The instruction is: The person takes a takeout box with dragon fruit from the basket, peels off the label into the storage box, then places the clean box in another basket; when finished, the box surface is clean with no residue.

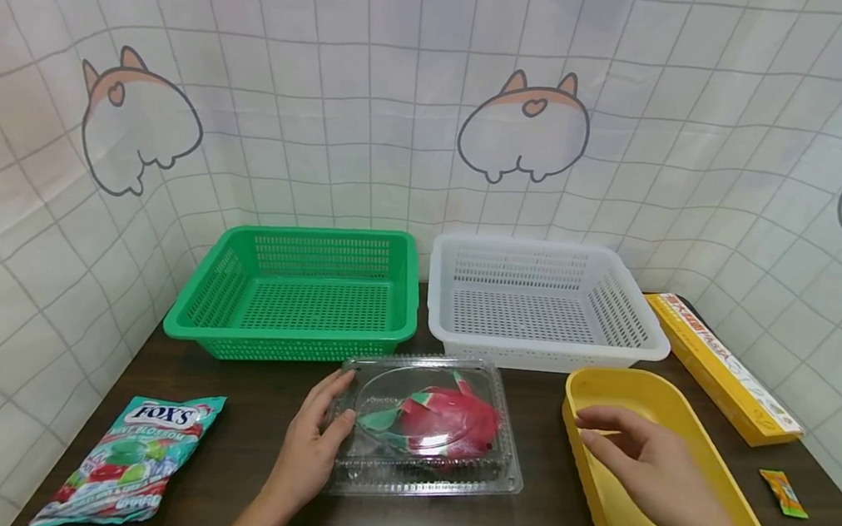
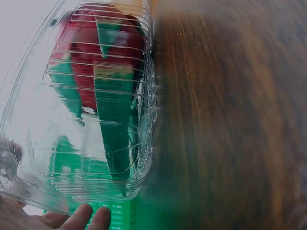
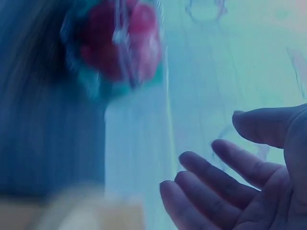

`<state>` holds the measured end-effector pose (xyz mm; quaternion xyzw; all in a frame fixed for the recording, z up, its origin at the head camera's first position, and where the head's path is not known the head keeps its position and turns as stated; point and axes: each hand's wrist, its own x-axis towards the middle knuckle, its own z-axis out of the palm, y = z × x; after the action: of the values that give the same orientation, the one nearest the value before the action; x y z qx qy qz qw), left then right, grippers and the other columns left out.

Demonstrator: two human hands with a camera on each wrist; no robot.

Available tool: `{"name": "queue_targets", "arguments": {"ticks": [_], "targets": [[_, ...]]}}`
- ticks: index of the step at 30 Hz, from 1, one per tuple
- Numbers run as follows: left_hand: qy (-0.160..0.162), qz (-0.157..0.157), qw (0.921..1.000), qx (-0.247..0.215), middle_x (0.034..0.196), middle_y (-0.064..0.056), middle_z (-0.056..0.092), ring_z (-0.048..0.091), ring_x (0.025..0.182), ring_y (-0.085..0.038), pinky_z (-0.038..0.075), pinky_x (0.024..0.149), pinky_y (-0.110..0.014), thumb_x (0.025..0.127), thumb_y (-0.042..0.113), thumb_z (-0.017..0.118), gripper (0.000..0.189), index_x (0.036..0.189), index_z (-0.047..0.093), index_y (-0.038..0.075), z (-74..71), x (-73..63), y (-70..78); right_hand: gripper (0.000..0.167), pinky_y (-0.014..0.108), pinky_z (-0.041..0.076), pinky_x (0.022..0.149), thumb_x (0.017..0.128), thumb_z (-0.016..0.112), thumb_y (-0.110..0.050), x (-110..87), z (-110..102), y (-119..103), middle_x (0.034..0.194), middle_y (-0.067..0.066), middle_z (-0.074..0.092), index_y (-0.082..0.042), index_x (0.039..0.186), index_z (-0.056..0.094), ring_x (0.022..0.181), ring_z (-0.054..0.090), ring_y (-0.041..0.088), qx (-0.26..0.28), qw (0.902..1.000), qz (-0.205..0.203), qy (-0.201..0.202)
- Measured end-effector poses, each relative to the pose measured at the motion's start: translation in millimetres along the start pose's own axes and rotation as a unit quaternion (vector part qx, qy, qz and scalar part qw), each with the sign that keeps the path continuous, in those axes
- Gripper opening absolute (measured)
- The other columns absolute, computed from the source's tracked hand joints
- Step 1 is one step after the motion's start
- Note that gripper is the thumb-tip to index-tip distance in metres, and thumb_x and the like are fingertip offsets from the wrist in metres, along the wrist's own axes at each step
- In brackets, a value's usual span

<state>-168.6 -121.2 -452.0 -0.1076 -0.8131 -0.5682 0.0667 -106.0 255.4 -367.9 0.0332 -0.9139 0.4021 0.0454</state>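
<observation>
Low at the near right, the person's right hand is poised over a yellow tub, its fingers loosely bent with the thumb apart, and it holds nothing; the right wrist view shows the same spread fingers, palm bare. To its left, near the middle of the bench, sits a clear lidded plastic container, and through its lid shows a pink-red dragon fruit with green tips, lying toward the right end. The person's left hand rests against the container's left end, fingers relaxed and slightly bent, thumb set apart and touching the near part of that end; the left wrist view shows fingertips at the container's edge. Well off to the left, a teal bag of Fox's candy lies at a slant on the near part of the bench. Beyond the container, a green basket stands at the far left and a white basket beside it to the right. Right of the white basket, a long yellow pasta box lies diagonally, and a small orange packet rests nearer, by the right edge. Behind everything hangs a pale gridded curtain printed with cartoon animal rumps.
</observation>
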Motion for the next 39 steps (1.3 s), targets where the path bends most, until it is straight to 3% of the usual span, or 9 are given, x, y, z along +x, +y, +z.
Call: {"name": "queue_targets", "arguments": {"ticks": [4, 8, 12, 15, 22, 27, 31, 36, 39], "targets": [[-0.005, -0.019, 0.9998, -0.006, 0.159, -0.008, 0.027, 0.027, 0.143, -0.032, 0.034, 0.107, -0.058, 0.101, 0.019, 0.053, 0.058, 0.154, 0.031, 0.017, -2.6, 0.5, 0.8, 0.030, 0.024, 0.054, 0.073, 0.092, 0.068, -0.032, 10.6, 16, -24, 0.109, -0.003, 0.070, -0.015, 0.117, 0.068, 0.088, 0.066, 0.009, -0.001, 0.9988, -0.040, -0.028], [-0.013, -0.078, 0.9960, -0.041, 0.158, -0.017, 0.024, 0.032, 0.141, -0.036, 0.035, 0.107, -0.055, 0.101, 0.027, 0.053, 0.068, 0.156, 0.018, 0.009, -3.7, 0.8, 2.2, 0.033, 0.025, 0.053, 0.073, 0.092, 0.068, -0.036, 23.4, 26, -35, 0.106, -0.004, 0.069, -0.015, 0.117, 0.067, 0.088, 0.065, 0.009, -0.016, 0.9962, -0.058, -0.063], [-0.028, -0.150, 0.9824, -0.107, 0.157, -0.027, 0.019, 0.031, 0.139, -0.042, 0.036, 0.105, -0.056, 0.100, 0.036, 0.053, 0.079, 0.155, 0.010, 0.000, -3.8, 2.6, 2.0, 0.034, 0.032, 0.055, 0.075, 0.092, 0.066, -0.037, 40.5, 23, -30, 0.109, 0.000, 0.069, -0.014, 0.117, 0.066, 0.093, 0.066, 0.017, -0.050, 0.9957, -0.048, -0.062], [-0.032, -0.180, 0.9730, -0.141, 0.156, -0.030, 0.019, 0.032, 0.138, -0.043, 0.040, 0.103, -0.054, 0.100, 0.040, 0.053, 0.081, 0.154, 0.011, -0.003, -5.6, 4.1, 1.7, 0.037, 0.038, 0.056, 0.076, 0.095, 0.064, -0.035, 55.9, 11, -22, 0.115, 0.009, 0.068, -0.007, 0.120, 0.065, 0.098, 0.066, 0.027, -0.061, 0.9961, -0.044, -0.047], [-0.051, -0.188, 0.9679, -0.159, 0.152, -0.026, 0.031, 0.038, 0.135, -0.043, 0.039, 0.103, -0.054, 0.102, 0.033, 0.049, 0.065, 0.151, 0.025, -0.002, -13.0, 4.2, 5.6, 0.041, 0.048, 0.054, 0.079, 0.099, 0.056, -0.036, 93.3, -30, 2, 0.118, 0.021, 0.066, -0.004, 0.124, 0.063, 0.106, 0.062, 0.038, -0.130, 0.9907, -0.036, 0.018], [-0.077, -0.204, 0.9640, -0.152, 0.145, -0.024, 0.041, 0.048, 0.125, -0.042, 0.041, 0.100, -0.051, 0.100, 0.045, 0.049, 0.071, 0.149, 0.030, -0.003, -14.7, 3.9, 6.3, 0.045, 0.046, 0.052, 0.074, 0.100, 0.051, -0.036, 117.8, -50, 21, 0.126, 0.030, 0.057, -0.002, 0.128, 0.059, 0.109, 0.055, 0.044, -0.163, 0.9859, -0.007, 0.035], [-0.101, -0.220, 0.9563, -0.164, 0.131, -0.019, 0.053, 0.059, 0.108, -0.030, 0.047, 0.088, -0.041, 0.098, 0.045, 0.053, 0.070, 0.149, 0.030, 0.003, -14.8, 4.6, 4.4, 0.045, 0.037, 0.050, 0.057, 0.099, 0.050, -0.033, 131.8, -55, 36, 0.127, 0.033, 0.054, 0.001, 0.128, 0.058, 0.082, 0.061, 0.036, -0.173, 0.9834, 0.005, 0.055], [-0.114, -0.226, 0.9442, -0.211, 0.106, -0.008, 0.062, 0.062, 0.086, -0.022, 0.050, 0.076, -0.035, 0.095, 0.035, 0.061, 0.063, 0.146, 0.033, 0.009, -15.2, 4.9, 1.3, 0.042, 0.040, 0.045, 0.057, 0.096, 0.052, -0.026, 141.7, -57, 55, 0.125, 0.033, 0.054, 0.004, 0.124, 0.060, 0.078, 0.054, 0.036, -0.197, 0.9754, 0.012, 0.097], [-0.105, -0.219, 0.9454, -0.218, 0.107, -0.008, 0.062, 0.062, 0.086, -0.020, 0.050, 0.076, -0.035, 0.095, 0.032, 0.061, 0.061, 0.146, 0.035, 0.010, -14.3, 5.3, 1.0, 0.043, 0.036, 0.041, 0.056, 0.095, 0.051, -0.025, 144.5, -58, 65, 0.123, 0.033, 0.055, 0.006, 0.125, 0.058, 0.074, 0.050, 0.033, -0.202, 0.9741, 0.021, 0.098]]}}
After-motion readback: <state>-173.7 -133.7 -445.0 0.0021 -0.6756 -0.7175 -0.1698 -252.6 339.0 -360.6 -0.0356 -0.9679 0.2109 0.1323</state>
